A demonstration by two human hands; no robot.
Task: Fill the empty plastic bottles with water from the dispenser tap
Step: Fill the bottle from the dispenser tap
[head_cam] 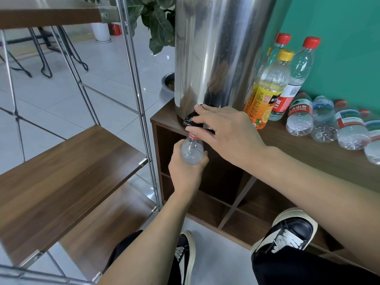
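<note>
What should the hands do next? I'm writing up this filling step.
Probably press the tap lever to start water: the left hand holds the open bottle with its mouth right under the tap, and the right hand already rests on the lever.

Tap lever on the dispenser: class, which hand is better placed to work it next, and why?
Right. The right hand already rests on the black tap lever, while the left hand holds the bottle under the spout.
</note>
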